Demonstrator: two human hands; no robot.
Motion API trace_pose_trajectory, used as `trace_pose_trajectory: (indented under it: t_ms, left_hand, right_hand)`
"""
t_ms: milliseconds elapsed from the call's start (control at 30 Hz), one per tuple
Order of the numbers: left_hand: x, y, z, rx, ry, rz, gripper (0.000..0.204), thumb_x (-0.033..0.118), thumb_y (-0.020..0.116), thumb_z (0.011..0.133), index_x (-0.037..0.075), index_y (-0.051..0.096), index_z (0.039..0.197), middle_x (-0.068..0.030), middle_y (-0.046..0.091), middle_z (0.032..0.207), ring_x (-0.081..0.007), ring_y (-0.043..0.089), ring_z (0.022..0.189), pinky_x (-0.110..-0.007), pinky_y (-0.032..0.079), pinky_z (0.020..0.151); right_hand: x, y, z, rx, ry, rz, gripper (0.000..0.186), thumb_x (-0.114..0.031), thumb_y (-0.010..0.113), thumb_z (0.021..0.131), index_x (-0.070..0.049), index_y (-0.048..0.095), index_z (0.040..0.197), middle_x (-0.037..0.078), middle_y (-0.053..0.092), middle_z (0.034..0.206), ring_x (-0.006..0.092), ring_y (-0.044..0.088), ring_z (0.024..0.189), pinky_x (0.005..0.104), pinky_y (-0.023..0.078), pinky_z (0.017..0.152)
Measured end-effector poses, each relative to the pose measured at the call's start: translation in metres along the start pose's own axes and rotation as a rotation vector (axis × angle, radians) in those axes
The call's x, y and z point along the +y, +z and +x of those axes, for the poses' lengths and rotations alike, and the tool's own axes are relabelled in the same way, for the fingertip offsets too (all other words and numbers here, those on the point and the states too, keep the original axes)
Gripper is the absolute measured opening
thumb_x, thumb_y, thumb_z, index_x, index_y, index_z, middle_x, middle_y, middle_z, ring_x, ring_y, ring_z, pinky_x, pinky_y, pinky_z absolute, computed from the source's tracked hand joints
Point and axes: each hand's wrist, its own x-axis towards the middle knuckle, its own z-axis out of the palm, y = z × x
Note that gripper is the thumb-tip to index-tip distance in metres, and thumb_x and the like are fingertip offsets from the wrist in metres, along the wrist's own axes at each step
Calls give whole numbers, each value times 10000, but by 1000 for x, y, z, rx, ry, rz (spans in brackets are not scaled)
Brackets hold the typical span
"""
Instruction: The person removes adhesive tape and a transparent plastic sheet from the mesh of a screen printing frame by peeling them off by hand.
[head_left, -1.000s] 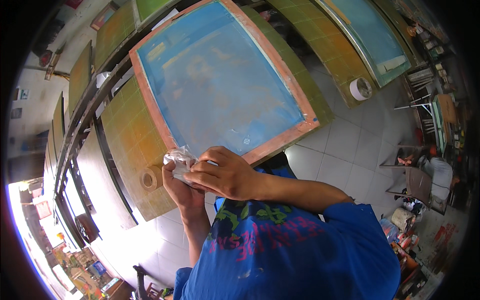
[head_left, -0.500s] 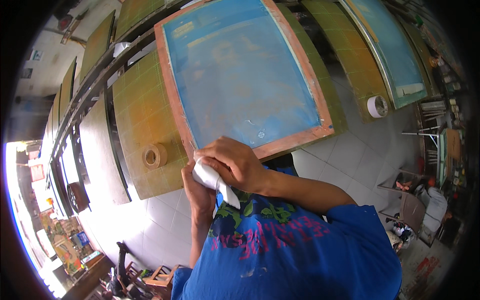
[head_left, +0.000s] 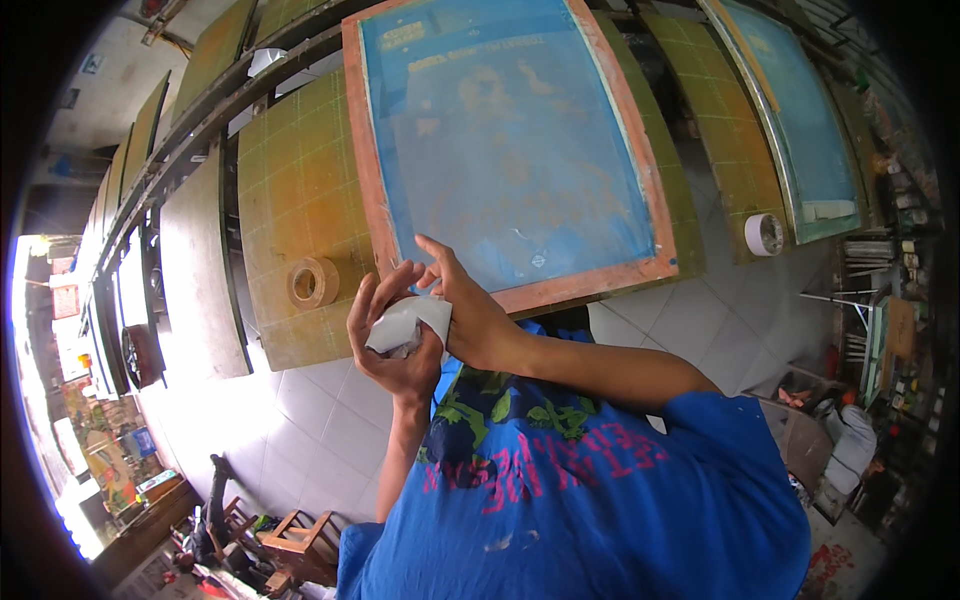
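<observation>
My left hand [head_left: 385, 345] is cupped around a white folded cloth or paper [head_left: 402, 322], holding it just below the near edge of the table. My right hand [head_left: 462, 305] presses on the same white piece from the right, its fingers spread upward. Right above both hands lies a wooden-framed printing screen with blue mesh [head_left: 505, 140], flat on a yellow-green gridded board [head_left: 295, 190]. A brown tape roll [head_left: 313, 282] sits on that board, just left of my left hand.
A second framed blue screen [head_left: 800, 110] lies on the board to the right, with a white tape roll [head_left: 766, 234] near its lower corner. More boards run along a long rail to the left. White floor tiles lie below; a wooden stool [head_left: 300, 545] and clutter stand at lower left.
The view has shifted so the screen sits higher and more centred. Both hands have kept working the white piece, which has gone from crumpled to a flatter fold; my right fingers now spread open.
</observation>
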Motion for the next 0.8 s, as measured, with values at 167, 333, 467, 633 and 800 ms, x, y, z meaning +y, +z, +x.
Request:
trace_pose_trajectory:
  t_ms: [167, 333, 467, 633, 800]
  left_hand:
    - [-15, -8, 9, 348, -5, -159, 542, 84, 651, 934, -2, 439, 1425, -252, 644, 1303, -316, 707, 1048, -402, 601, 865]
    - [-24, -51, 50, 543, -140, -269, 482, -4, 537, 987, 39, 393, 1445, -254, 467, 1501, -403, 652, 1189, -469, 628, 909]
    - [-44, -63, 40, 371, -202, -19, 448, 3, 500, 1014, 49, 379, 1443, -241, 296, 1603, -440, 564, 1325, -496, 625, 981]
    - [-61, -49, 27, 416, -408, -299, 459, -24, 564, 943, 28, 459, 1387, -165, 710, 959, -201, 693, 746, -254, 524, 624]
    - [-78, -24, 20, 395, -408, -122, 403, 64, 635, 943, -52, 517, 1311, -124, 682, 873, -183, 685, 756, -280, 532, 678]
  right_hand:
    - [-11, -2, -3, -175, 357, 566, 644, -256, 543, 1089, -78, 219, 1616, 122, 538, 1313, 153, 606, 953, 303, 519, 825]
    - [22, -65, -11, 148, 62, -15, 293, -269, 641, 1046, -44, 692, 1227, 66, 701, 948, 170, 686, 828, 317, 534, 738]
    - [36, -120, -43, 345, -49, -876, 146, -138, 776, 890, -23, 760, 978, 87, 699, 908, 264, 686, 812, 364, 546, 723]
    - [52, -126, -67, 195, -119, -1032, 118, -104, 773, 867, -37, 764, 964, 56, 679, 917, 256, 686, 869, 379, 556, 726]
    - [52, -124, -64, 143, -146, -1149, 123, -121, 773, 862, -48, 763, 960, 47, 647, 914, 241, 678, 876, 375, 563, 706]
